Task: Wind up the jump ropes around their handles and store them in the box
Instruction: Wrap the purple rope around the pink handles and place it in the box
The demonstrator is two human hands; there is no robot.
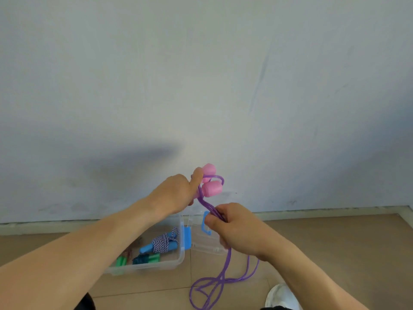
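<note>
My left hand (176, 193) grips two pink handles (211, 188) side by side, raised in front of the wall. A purple rope (206, 203) loops over the handle tops and runs down into my right hand (232, 227), which is closed around the strands. Below that hand the rope hangs in loose loops (214, 287) down to the floor. Under my arms a clear plastic box (156, 266) stands open on the floor. Inside it lie a blue-handled jump rope (159, 243) wound with striped cord and a green-handled rope (138, 260).
The box's clear lid (204, 239) with blue latches lies open to the right of the box. A pale wall rises just behind it. The floor is tan tile. A white shoe (282, 295) shows at the lower right.
</note>
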